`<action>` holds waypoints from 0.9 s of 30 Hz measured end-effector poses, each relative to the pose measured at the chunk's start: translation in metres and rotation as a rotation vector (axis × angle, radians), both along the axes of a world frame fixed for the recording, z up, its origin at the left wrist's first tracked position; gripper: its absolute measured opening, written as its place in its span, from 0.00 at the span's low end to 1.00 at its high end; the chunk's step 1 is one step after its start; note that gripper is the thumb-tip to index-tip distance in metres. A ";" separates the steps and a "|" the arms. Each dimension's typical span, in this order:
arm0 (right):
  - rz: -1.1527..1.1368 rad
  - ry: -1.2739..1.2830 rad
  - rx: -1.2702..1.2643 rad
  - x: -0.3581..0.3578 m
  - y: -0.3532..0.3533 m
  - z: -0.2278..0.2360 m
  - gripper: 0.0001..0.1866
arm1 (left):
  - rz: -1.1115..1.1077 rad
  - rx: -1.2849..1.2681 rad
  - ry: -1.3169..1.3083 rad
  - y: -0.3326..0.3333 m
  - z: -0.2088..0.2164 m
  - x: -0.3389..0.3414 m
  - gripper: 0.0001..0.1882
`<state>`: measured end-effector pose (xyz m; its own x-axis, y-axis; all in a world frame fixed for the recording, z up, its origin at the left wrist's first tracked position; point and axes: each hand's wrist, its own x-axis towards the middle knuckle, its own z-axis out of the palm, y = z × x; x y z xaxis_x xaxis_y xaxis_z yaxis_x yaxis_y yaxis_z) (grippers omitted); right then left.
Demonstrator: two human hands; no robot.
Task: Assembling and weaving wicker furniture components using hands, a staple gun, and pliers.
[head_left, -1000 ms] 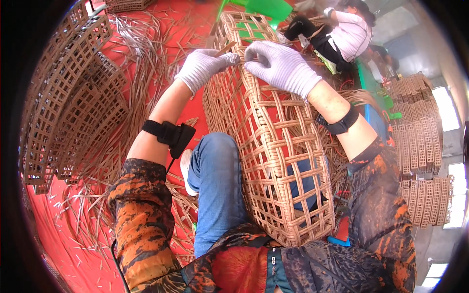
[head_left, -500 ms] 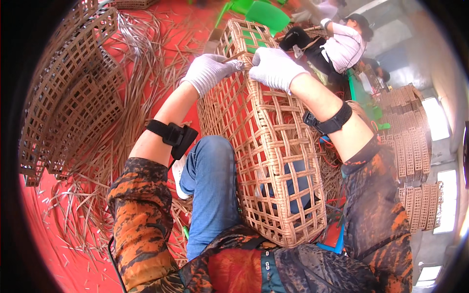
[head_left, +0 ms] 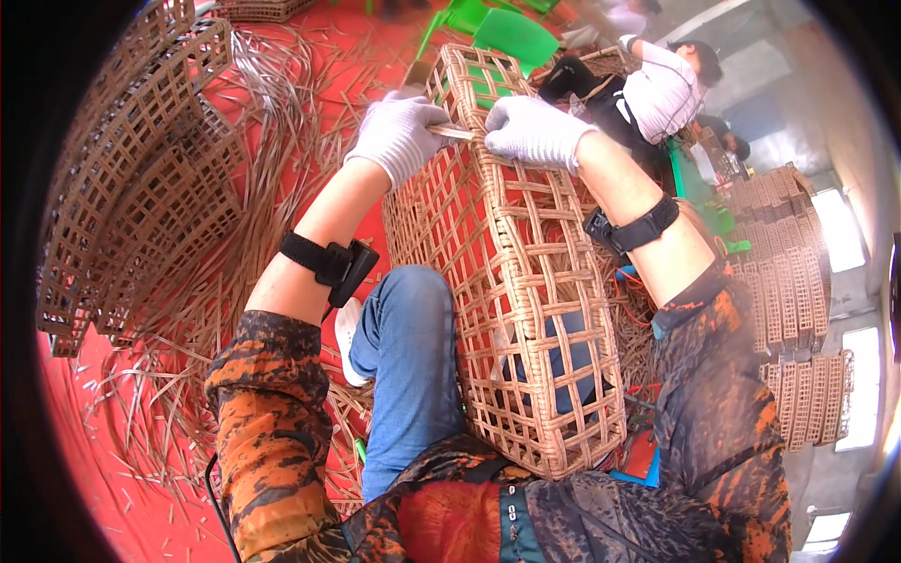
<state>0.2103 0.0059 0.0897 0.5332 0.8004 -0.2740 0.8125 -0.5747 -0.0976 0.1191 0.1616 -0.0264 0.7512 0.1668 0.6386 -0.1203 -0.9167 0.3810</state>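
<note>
A long brown woven open-lattice basket (head_left: 526,300) stands between my legs, its braided corner edge running away from me. My left hand (head_left: 399,139), in a white knitted glove, is closed on a flat pale strip (head_left: 452,133) that reaches across to that edge; I cannot tell whether it is a weaving strip or a tool. My right hand (head_left: 540,133), gloved alike, is closed against the far part of the edge, facing the left hand. What its curled fingers pinch is hidden.
Stacked lattice panels (head_left: 141,188) stand at the left. Loose brown strips (head_left: 272,188) litter the red floor (head_left: 103,441). Green chairs (head_left: 516,38) are at the far side. A person in a white top (head_left: 664,94) sits at the far right, near more stacked woven pieces (head_left: 779,263).
My left hand has turned and drawn slightly up, showing more of the pale strip. My right hand has shifted slightly right and down. The basket has barely moved.
</note>
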 end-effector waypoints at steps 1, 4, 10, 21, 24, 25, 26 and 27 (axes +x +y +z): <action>0.002 0.003 0.002 -0.001 0.002 0.000 0.18 | 0.002 0.002 0.003 -0.001 0.001 -0.001 0.12; -0.027 -0.025 -0.024 0.000 0.002 -0.001 0.17 | 0.100 0.049 0.125 -0.015 0.021 -0.002 0.10; -0.027 -0.103 0.036 -0.009 0.002 -0.005 0.16 | 0.032 -0.300 0.480 -0.028 0.030 0.009 0.13; -0.216 0.000 0.295 0.002 -0.010 -0.030 0.17 | -0.585 -1.736 0.255 -0.035 -0.021 0.005 0.07; -0.205 0.016 0.355 0.004 -0.014 -0.038 0.16 | -0.551 -1.830 0.230 -0.048 -0.024 0.002 0.05; -0.189 0.009 0.410 0.004 -0.015 -0.039 0.16 | -0.566 -1.853 0.208 -0.047 -0.029 0.002 0.06; -0.186 0.010 0.411 0.004 -0.015 -0.040 0.16 | -0.564 -1.853 0.205 -0.045 -0.031 0.003 0.06; -0.179 -0.002 0.433 0.000 -0.016 -0.038 0.16 | -0.558 -1.833 0.202 -0.045 -0.028 0.003 0.06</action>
<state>0.2101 -0.0101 0.0515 0.6733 0.7364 0.0663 0.7048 -0.6122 -0.3583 0.1218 0.1167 -0.0549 0.9781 0.1824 -0.1007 -0.0511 0.6787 0.7327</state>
